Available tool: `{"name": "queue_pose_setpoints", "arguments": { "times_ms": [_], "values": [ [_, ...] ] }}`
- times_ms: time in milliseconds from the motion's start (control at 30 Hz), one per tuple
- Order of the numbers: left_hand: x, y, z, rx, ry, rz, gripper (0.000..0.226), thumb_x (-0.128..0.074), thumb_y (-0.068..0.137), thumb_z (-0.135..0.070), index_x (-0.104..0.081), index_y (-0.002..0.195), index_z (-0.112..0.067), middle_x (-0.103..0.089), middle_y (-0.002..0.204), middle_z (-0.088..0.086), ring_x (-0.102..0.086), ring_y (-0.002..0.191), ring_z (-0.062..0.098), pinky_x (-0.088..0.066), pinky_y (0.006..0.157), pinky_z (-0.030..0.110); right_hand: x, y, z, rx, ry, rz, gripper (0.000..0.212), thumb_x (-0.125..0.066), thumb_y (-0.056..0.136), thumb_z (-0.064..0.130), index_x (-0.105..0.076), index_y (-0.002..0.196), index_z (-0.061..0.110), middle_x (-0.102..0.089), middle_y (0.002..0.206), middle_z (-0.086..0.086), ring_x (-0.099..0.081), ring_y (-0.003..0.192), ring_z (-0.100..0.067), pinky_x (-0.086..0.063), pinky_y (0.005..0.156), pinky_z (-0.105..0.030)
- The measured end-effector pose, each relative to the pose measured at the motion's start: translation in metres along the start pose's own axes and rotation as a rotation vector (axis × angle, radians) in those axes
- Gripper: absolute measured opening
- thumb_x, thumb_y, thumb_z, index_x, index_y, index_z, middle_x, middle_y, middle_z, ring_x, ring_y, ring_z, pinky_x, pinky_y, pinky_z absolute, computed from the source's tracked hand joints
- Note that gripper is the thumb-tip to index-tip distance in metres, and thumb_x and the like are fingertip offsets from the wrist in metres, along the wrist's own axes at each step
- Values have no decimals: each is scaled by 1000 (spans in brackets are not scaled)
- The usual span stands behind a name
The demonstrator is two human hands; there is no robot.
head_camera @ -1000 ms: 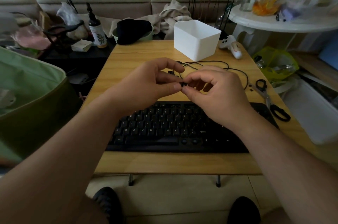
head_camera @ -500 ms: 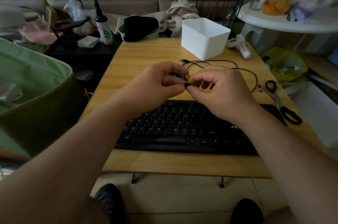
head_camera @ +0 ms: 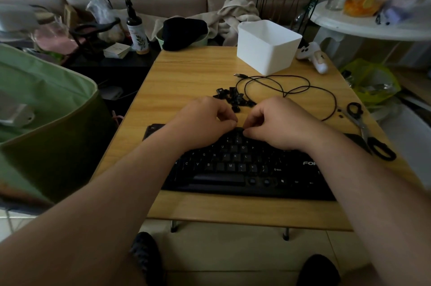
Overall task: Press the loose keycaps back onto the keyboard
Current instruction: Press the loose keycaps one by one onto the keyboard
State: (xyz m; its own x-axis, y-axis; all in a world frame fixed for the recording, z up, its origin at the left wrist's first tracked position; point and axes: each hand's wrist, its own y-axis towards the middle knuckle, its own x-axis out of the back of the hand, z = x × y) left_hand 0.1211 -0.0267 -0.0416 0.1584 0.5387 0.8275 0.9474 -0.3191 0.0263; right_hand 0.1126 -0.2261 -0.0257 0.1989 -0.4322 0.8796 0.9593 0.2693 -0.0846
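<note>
**Both hands lowered onto the keyboard's top rows**

At the centre of the frame, the left hand [head_camera: 203, 122] is seen with fingers curled, its tips set against the upper rows of the black keyboard [head_camera: 245, 169]. Just right of it, the right hand [head_camera: 279, 122] is curled likewise; whether a keycap is pinched cannot be told. The loose keycaps [head_camera: 231, 98] are heaped above the hands on the wooden table [head_camera: 186, 80], beside a black cable [head_camera: 291, 89]. Scissors [head_camera: 366, 129] lie at right.

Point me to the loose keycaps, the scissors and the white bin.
loose keycaps [head_camera: 229, 96]: head view, middle of the pile behind the hands.
scissors [head_camera: 363, 127]: head view, on the blades near the pivot.
white bin [head_camera: 263, 57]: head view, on its front wall.
</note>
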Motion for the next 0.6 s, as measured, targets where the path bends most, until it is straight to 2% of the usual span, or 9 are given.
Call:
{"name": "queue_pose_setpoints", "arguments": {
  "times_ms": [133, 333, 467, 600],
  "values": [
    [-4, 1, -5, 6, 16, 15, 9, -70, 95, -37, -77, 100, -35, -64, 86, -20, -56, 78, -5, -38, 62, 14, 3, 5, 7, -18, 10, 39, 14, -82, 84, 30, -75, 74, 36, -67, 81, 17, -61, 77, -1, -42, 60, -22],
    [-5, 3, -6, 38, -32, 43, 8, -72, 93, -35, -78, 98, -34, -68, 87, -17, -61, 83, -1, -44, 67, 20, 4, 8, 11, -48, 3, 60, 13, -84, 81, 30, -75, 72, 34, -66, 77, 15, -60, 74, -3, -41, 59, -23],
    [-4, 4, -5, 67, -60, 76, 5, -74, 91, -35, -78, 95, -34, -69, 86, -17, -61, 81, -2, -42, 65, 19, 3, 8, 10, -65, 36, 54, 14, -82, 80, 28, -75, 69, 33, -65, 74, 15, -60, 73, -4, -41, 59, -22],
    [-3, 5, -4, 75, -69, 83, 5, -76, 91, -35, -79, 95, -34, -72, 90, -16, -64, 86, -1, -47, 70, 20, -1, 9, 8, -84, 62, 27, 14, -82, 79, 29, -75, 68, 32, -66, 73, 15, -60, 72, -4, -40, 57, -22]
  ]
}}
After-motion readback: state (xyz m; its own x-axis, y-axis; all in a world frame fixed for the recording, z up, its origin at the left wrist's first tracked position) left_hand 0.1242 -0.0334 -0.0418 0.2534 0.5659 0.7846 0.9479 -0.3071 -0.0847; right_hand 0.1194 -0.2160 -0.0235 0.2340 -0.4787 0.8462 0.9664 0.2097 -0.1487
